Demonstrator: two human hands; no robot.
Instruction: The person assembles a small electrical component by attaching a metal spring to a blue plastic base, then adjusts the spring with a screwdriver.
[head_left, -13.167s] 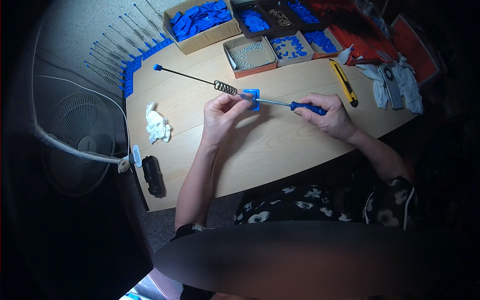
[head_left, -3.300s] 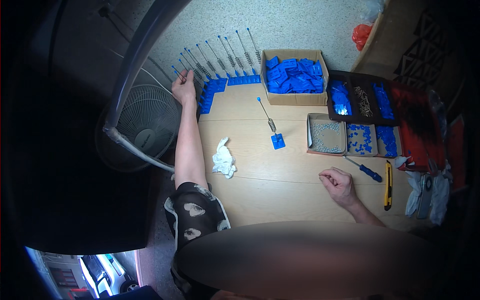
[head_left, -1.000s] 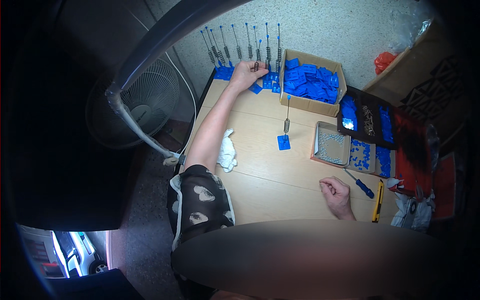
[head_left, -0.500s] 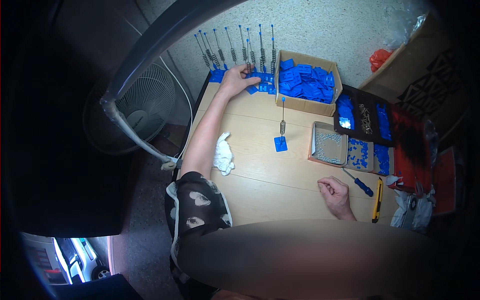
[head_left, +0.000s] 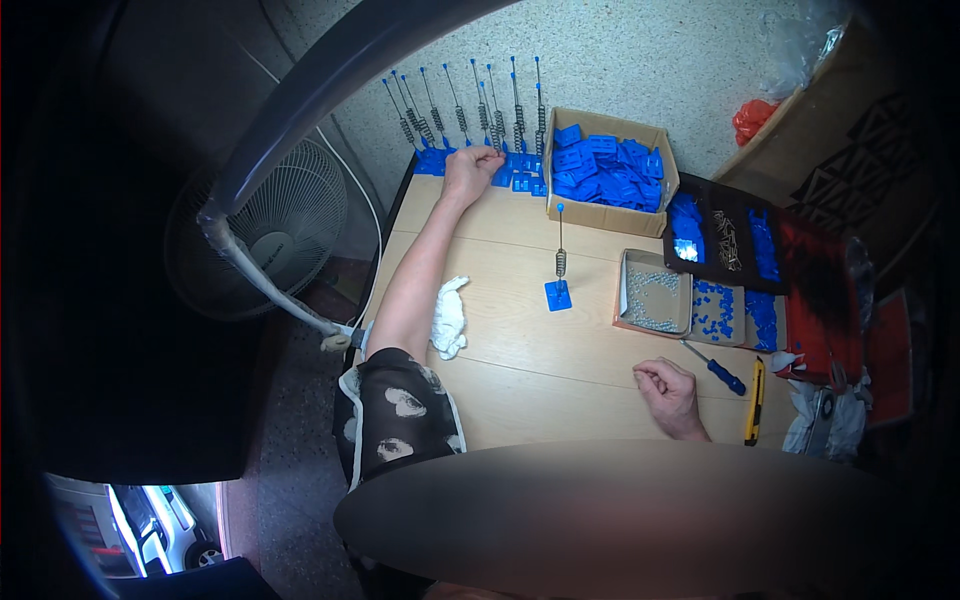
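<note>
My left hand reaches to the far left of the table. Its thumb and fingers are pinched together at the foot of a blue-tipped spring rod, which leans slightly left; the fingers partly hide its lower end. Around it stands a row of similar spring rods on blue square bases along the wall. A single spring rod on a blue base stands upright mid-table. My right hand rests at the near right with curled fingers, and nothing shows in it.
A cardboard box holds blue plates. Right of centre are a tray of small metal pieces, a box of small blue parts and a dark tray. A screwdriver, yellow cutter and white cloth lie nearby.
My left thumb and fingers, apart before, have closed together at the rod's foot, and that rod leans more to the left. My right hand has stayed still. The whole view has shifted slightly.
</note>
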